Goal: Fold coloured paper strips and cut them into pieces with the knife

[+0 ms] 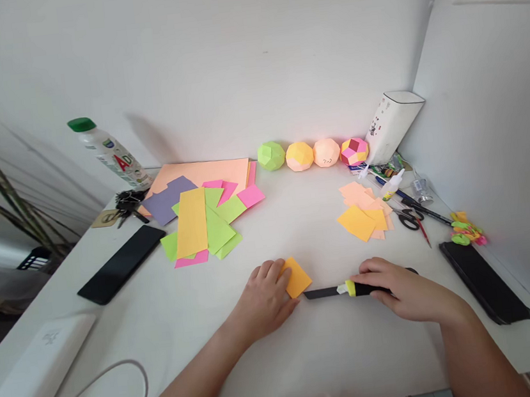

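Observation:
My left hand (268,298) rests on the table, its fingers and thumb pressed on the left side of an orange paper square (298,277). Part of that square is hidden under the fingers. To the right, my right hand (396,288) is closed round the black handle of a utility knife (325,293) with a yellow collar. Its long dark blade points left, and the tip lies close to the lower right edge of the square. Beyond my right hand lies a small pile of orange sheets (357,222) and peach sheets (357,193).
Loose coloured papers (191,223) and a black phone (122,264) lie left. Several paper balls (299,155) line the wall. Scissors (408,219), a glue bottle (393,185) and a black case (485,281) are right. A white bottle (112,156) stands back left.

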Motion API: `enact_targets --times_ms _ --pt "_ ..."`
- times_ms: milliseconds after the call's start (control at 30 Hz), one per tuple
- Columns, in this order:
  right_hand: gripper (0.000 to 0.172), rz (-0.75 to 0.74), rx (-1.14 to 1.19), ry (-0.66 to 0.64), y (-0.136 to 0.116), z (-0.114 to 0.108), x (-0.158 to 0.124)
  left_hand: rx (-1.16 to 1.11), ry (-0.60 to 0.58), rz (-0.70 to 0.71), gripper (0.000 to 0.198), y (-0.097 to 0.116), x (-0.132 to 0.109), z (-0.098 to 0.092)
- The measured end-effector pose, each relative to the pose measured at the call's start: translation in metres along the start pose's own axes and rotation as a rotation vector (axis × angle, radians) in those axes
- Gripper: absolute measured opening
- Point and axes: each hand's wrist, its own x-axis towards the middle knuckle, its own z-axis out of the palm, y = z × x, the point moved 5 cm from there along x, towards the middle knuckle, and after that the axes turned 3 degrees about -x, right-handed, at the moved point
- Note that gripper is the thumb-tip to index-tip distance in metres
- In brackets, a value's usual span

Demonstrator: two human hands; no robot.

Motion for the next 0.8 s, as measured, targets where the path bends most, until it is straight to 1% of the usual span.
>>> enact_targets --times_ms 167,333,500,633,800 --pt "0.045 0.000 -0.016 -0.007 -0.0003 -0.0001 -0.0003 -0.012 0.013 0.006 0.032 0.0008 -0.0002 -0.0004" --pt "0.045 -0.014 -0.014 0.014 -0.0016 0.0004 -0.0005 -0.011 0.026 0.011 0.032 -0.0009 -0.0005 0.0008" --pt "0.045 -0.010 -0.024 0.037 -0.0022 0.0027 0.0011 0.033 0.030 0.008 0.041 0.0013 0.0002 0.0034" --pt "0.045 -0.008 -0.040 0.036 -0.0032 0.0056 0.0021 0.062 0.021 -0.024 0.047 0.0032 0.0031 0.0075" --pt "0.044 -0.023 -0.046 0.051 -0.0055 0.0084 0.0019 0.055 0.021 -0.049 0.044 0.0041 0.0063 0.0086"
